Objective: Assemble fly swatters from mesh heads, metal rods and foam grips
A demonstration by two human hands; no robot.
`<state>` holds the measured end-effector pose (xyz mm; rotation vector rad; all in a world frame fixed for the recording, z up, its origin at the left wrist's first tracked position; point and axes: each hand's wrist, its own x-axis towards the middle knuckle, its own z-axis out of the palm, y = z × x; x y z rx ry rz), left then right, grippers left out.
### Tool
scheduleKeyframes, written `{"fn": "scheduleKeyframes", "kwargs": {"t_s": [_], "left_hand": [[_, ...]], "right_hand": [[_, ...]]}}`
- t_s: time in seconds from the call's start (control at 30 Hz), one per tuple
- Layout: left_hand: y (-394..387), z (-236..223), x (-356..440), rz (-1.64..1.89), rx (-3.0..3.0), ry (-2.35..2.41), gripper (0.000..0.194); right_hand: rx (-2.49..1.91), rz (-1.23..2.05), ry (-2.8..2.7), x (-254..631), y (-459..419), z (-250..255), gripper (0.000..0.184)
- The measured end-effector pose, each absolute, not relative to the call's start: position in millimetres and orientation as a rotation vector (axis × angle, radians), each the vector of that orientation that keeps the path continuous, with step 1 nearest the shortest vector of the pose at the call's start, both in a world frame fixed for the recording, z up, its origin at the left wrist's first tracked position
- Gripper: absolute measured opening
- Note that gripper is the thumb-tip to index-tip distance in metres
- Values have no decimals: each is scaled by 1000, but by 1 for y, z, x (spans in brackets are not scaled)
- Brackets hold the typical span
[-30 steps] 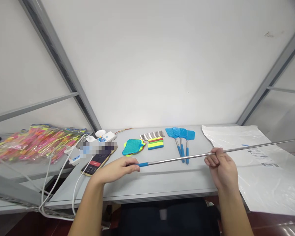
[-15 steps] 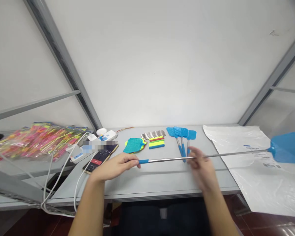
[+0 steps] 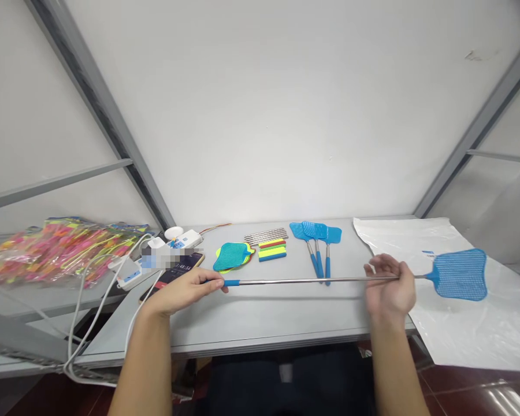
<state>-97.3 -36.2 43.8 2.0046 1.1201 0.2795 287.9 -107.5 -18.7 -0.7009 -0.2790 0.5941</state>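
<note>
A telescopic fly swatter with a blue mesh head is held level across the front of the table. My left hand pinches its blue grip, the end of which is hidden by the fingers. Near the head, my right hand has its thumb against the metal rod, palm turned up and the other fingers loosely curled. Behind the rod lie several blue fly swatters with shortened rods. Left of them are coloured grip tubes, thin metal rods and a stack of loose swatter heads.
A phone and a white power strip with trailing cables occupy the table's left side. Bagged colourful items lie beyond the left shelf post. A white plastic sheet hangs over the right front edge. Metal posts stand at both sides.
My right hand has slid right along the rod, closer to the swatter's head. The head is now farther left in view, and the rod looks shorter. My left hand still holds the grip.
</note>
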Motion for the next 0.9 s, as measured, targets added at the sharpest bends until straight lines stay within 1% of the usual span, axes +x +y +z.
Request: {"fn": "scheduleKeyframes", "kwargs": {"t_s": [0.13, 0.2, 0.27, 0.37, 0.47, 0.57, 0.63, 0.77, 0.9], "left_hand": [[-39, 34, -50, 249, 2052, 965, 46], [-38, 30, -40, 236, 2025, 923, 47], [-36, 29, -47, 225, 1983, 906, 47], [-32, 31, -72, 207, 1917, 918, 47], [-30, 33, -91, 220, 1866, 957, 47], [-31, 33, -91, 236, 1850, 960, 48], [-33, 33, -82, 244, 1859, 960, 49], [-36, 34, -61, 315, 1914, 962, 49], [-38, 35, -47, 339, 1970, 924, 48]], "right_hand": [[-737, 801, -485, 240, -102, -14, 41], [-775, 884, -628, 230, -104, -11, 43], [-771, 977, -682, 237, -108, -10, 47], [-658, 1057, -467, 267, -109, -9, 51], [-572, 919, -229, 292, -104, -7, 36], [-605, 686, -230, 292, -96, -2, 27], [-668, 558, -269, 279, -95, 3, 28], [-736, 414, -326, 256, -102, 14, 37], [-744, 308, -388, 257, -115, 26, 35]]}}
